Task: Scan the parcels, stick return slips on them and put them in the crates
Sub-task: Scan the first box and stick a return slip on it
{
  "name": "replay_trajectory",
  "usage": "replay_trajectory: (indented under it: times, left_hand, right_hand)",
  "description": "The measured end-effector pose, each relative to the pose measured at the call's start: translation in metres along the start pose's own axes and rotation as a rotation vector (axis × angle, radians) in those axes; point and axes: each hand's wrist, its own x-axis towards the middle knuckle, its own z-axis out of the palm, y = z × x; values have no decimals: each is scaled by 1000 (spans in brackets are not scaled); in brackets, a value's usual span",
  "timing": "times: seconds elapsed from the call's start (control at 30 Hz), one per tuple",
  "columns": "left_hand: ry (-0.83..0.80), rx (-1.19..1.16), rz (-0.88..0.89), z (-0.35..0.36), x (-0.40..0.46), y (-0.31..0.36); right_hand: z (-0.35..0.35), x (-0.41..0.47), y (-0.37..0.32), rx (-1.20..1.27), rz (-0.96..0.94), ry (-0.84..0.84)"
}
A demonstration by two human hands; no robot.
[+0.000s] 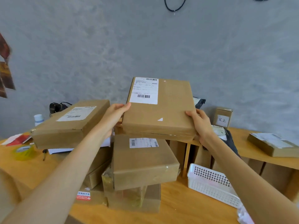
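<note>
Between the two hands sits a flat brown parcel [159, 110], lifted clear of the stack beneath it. The left hand [115, 114] clasps its left edge, thumb on top just below the shipping label [144, 91], fingers tucked under. The right hand [200, 122] grasps the near right corner the same way, thumb over the top face. Holding by opposite sides keeps the broad box level and leaves its label and barcodes facing up, probably so they can be read or scanned.

Directly under the held parcel lies another labelled parcel [144, 160], resting on a taped box [134, 198] on the wooden table [178, 212]. Left of the held parcel, a third labelled parcel [71, 123] perches on other items, with a roll of tape [24, 152] beyond it. Below and right of the held parcel stands a white perforated crate [210, 185], likely where it will go. No scanner or return slips can be made out.
</note>
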Motion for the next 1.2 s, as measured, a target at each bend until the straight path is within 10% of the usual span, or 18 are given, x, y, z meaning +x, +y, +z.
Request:
replay_trajectory:
  times: [0.7,1.07,1.2]
  left_hand:
    - [-606,-351,-125,283,-52,-51]
    - [-510,-239,-342,314,-108,-167]
    - [-443,-167,-320,305,-123,-189]
  right_hand:
    - [-231,-163,78,-62,55,443]
    - [-283,-188,209,-45,388,281]
    - [-309,-193,257,-543,530,381]
